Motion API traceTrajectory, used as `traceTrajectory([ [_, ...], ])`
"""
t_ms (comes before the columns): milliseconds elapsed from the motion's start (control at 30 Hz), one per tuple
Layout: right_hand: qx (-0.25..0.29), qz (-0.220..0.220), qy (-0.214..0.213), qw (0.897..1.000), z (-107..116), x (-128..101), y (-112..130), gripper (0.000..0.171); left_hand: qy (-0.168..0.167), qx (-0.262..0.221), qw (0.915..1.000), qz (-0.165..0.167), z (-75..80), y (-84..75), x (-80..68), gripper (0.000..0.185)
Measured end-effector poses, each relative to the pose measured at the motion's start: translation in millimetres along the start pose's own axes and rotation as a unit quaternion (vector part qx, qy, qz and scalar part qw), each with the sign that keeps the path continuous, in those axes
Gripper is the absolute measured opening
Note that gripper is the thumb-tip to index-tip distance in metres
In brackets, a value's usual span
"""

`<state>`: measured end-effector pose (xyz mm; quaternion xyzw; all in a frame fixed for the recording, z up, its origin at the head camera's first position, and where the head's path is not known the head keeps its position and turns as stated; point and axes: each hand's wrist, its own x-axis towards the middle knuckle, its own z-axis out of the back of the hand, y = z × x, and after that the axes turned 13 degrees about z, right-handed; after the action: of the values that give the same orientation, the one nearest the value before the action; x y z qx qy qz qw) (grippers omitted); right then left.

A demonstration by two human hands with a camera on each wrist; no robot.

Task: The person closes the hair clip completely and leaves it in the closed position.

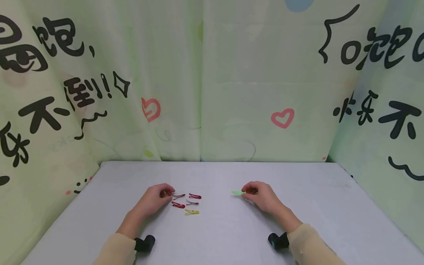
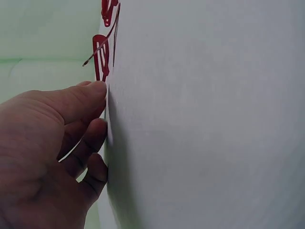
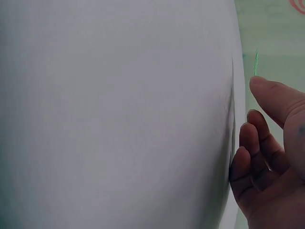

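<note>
Several small hair clips lie in a loose group on the white table (image 1: 218, 235): two red clips (image 1: 195, 196) (image 1: 178, 205), two thin dark ones (image 1: 179, 195) (image 1: 192, 202) and a yellow one (image 1: 192, 212). My left hand (image 1: 155, 198) rests on the table just left of them, fingers loosely curled and holding nothing. In the left wrist view its fingertips (image 2: 97, 90) touch the table (image 2: 200, 124) right below a red clip (image 2: 101, 59). My right hand (image 1: 260, 195) pinches one end of a light green clip (image 1: 237, 192), seen edge-on as a green clip (image 3: 256, 63) above the fingertips (image 3: 262, 88).
Pale green curtains with black characters and pink hearts (image 1: 282, 117) close in the table at the back and on both sides. Black wrist cameras (image 1: 144, 243) (image 1: 278, 241) sit under both forearms. The table's far edge (image 1: 218, 162) meets the curtain.
</note>
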<state>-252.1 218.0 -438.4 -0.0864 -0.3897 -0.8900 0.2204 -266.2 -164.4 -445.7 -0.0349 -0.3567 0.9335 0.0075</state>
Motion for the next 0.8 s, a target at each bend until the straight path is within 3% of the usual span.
traceTrajectory([
  [333, -0.014, -0.034, 0.021, 0.999, 3, 6, -7, 0.007, 0.017, 0.028, 0.9994, 0.01, 1.7, -6.6, 3.4, 0.012],
  [800, -0.018, -0.04, 0.027, 0.999, 7, 7, -11, 0.007, 0.021, 0.033, 0.9992, -0.004, 1.6, -5.7, 5.8, 0.013],
])
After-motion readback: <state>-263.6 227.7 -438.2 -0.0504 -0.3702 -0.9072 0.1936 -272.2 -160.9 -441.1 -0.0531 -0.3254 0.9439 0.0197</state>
